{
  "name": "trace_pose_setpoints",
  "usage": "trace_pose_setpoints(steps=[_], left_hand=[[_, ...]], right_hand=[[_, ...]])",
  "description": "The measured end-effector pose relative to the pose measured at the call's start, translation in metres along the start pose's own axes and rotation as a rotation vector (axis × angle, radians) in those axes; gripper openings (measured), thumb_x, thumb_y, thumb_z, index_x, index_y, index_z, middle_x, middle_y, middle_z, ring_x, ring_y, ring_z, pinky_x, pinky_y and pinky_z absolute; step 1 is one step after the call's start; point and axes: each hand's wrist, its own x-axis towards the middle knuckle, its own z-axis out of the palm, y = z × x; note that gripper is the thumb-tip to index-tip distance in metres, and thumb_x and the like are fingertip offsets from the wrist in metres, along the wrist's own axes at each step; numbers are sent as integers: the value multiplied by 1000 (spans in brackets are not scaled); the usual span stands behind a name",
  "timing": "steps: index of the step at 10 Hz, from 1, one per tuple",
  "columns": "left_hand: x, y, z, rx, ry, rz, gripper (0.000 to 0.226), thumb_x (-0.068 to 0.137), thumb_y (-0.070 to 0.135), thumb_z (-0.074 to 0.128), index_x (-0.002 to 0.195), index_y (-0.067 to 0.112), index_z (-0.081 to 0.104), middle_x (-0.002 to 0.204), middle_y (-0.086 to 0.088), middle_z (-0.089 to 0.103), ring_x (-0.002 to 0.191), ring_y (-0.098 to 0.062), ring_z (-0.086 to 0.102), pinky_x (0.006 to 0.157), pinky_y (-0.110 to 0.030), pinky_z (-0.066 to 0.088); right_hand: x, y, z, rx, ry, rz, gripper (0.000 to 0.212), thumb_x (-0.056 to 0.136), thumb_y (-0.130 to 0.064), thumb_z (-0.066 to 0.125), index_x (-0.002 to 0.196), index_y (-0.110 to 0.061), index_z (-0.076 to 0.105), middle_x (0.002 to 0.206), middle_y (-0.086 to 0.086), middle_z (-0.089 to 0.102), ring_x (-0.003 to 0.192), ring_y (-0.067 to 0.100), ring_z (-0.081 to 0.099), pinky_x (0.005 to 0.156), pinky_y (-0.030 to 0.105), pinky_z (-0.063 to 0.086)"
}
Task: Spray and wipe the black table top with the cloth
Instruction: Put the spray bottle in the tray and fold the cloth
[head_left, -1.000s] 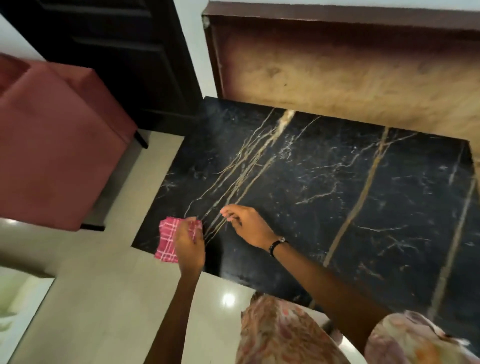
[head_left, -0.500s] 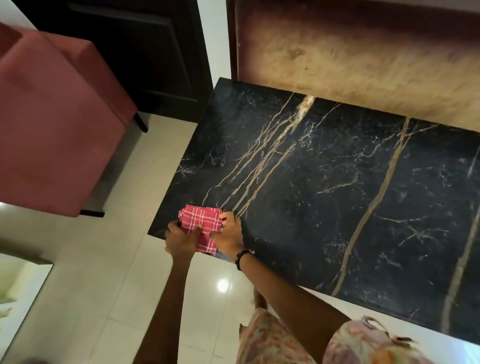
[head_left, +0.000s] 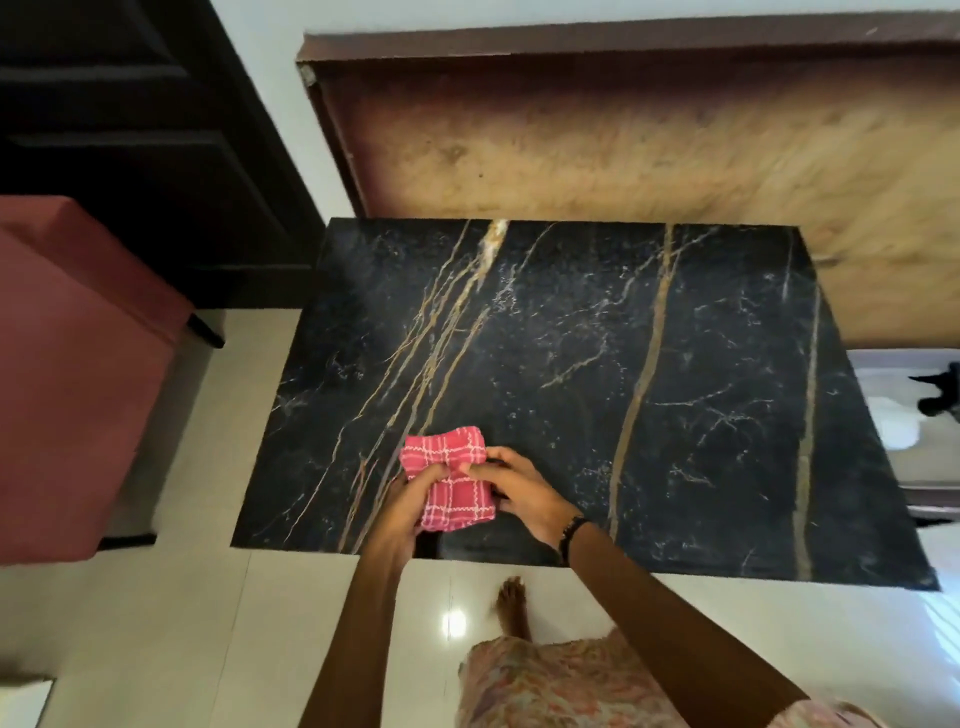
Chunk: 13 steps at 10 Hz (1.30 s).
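The black marble table top (head_left: 597, 364) with gold and white veins fills the middle of the view. A folded red checked cloth (head_left: 452, 483) is held just above its near left part. My left hand (head_left: 402, 506) grips the cloth's left side from below. My right hand (head_left: 519, 491), with a dark band on the wrist, pinches its right side. No spray bottle is in view.
A red upholstered chair (head_left: 72, 374) stands left of the table. A dark wooden door (head_left: 130, 156) is at the back left, a brown wooden panel (head_left: 649, 140) behind the table. A white object (head_left: 904, 415) sits at the right edge. My bare foot (head_left: 511, 603) rests on the glossy tiles.
The cloth went from my left hand alone at the table's corner to both hands, and has moved right over the near part of the table. The view has shifted right.
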Motion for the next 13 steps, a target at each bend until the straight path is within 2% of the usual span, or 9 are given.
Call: trace_pose_setpoints(steps=[1, 4, 5, 7, 8, 10, 11, 12, 13], left_hand=[[-4, 16, 63, 40, -67, 66, 39, 86, 27, 64, 122, 16, 55, 104, -8, 68, 91, -21, 65, 69, -31, 49], [-13, 37, 274, 68, -225, 217, 55, 76, 16, 75, 119, 13, 40, 111, -7, 62, 94, -18, 64, 73, -34, 55], [-24, 28, 354, 121, -274, 297, 49, 81, 14, 71, 118, 13, 40, 106, 1, 61, 92, -11, 63, 70, -26, 52], [-37, -17, 509, 201, -448, 292, 40, 84, 14, 68, 113, 21, 43, 110, 0, 65, 101, -15, 65, 84, -35, 55], [-33, -43, 579, 273, -512, 257, 36, 86, 14, 66, 112, 22, 44, 113, -3, 64, 103, -16, 63, 81, -29, 54], [-13, -77, 661, 327, -441, 302, 27, 89, 12, 60, 107, 25, 46, 115, -4, 61, 101, -17, 60, 85, -31, 52], [0, -82, 682, 373, -408, 366, 28, 88, 11, 60, 108, 25, 47, 118, -4, 60, 107, -23, 61, 87, -33, 51], [13, -83, 695, 403, -396, 424, 30, 88, 8, 59, 112, 23, 48, 119, 0, 58, 110, -23, 60, 88, -28, 50], [22, -85, 703, 425, -357, 448, 32, 89, 7, 58, 113, 24, 47, 122, 1, 58, 109, -22, 60, 86, -24, 49]], right_hand=[[-18, -16, -53, 138, 25, -64, 40, 84, -17, 70, 121, -18, 54, 116, 6, 65, 105, 20, 65, 84, 34, 55], [-86, -70, -244, 317, 271, -327, 38, 86, -6, 63, 123, -9, 54, 112, 11, 66, 91, 20, 67, 68, 29, 55], [-119, -81, -318, 322, 362, -375, 36, 86, -6, 63, 121, -9, 56, 111, 12, 67, 92, 23, 67, 73, 31, 57], [-189, -95, -466, 192, 595, -399, 31, 80, -7, 71, 109, -12, 62, 98, 9, 73, 85, 23, 70, 67, 29, 57], [-221, -99, -543, 119, 756, -405, 28, 80, -7, 71, 106, -12, 64, 96, 9, 72, 83, 22, 70, 67, 27, 58], [-206, -77, -683, -153, 1078, -251, 30, 77, -15, 77, 103, -20, 63, 100, 8, 71, 87, 25, 69, 80, 43, 58], [-171, -69, -722, -286, 1079, -112, 39, 76, -14, 76, 113, -13, 63, 108, 11, 70, 89, 23, 66, 86, 41, 55], [-140, -68, -749, -216, 905, -84, 43, 81, -14, 73, 121, -7, 59, 113, 14, 68, 87, 21, 66, 82, 34, 55], [-119, -63, -775, -241, 862, -53, 36, 84, -15, 70, 118, -7, 61, 114, 16, 67, 97, 28, 66, 89, 41, 54]])
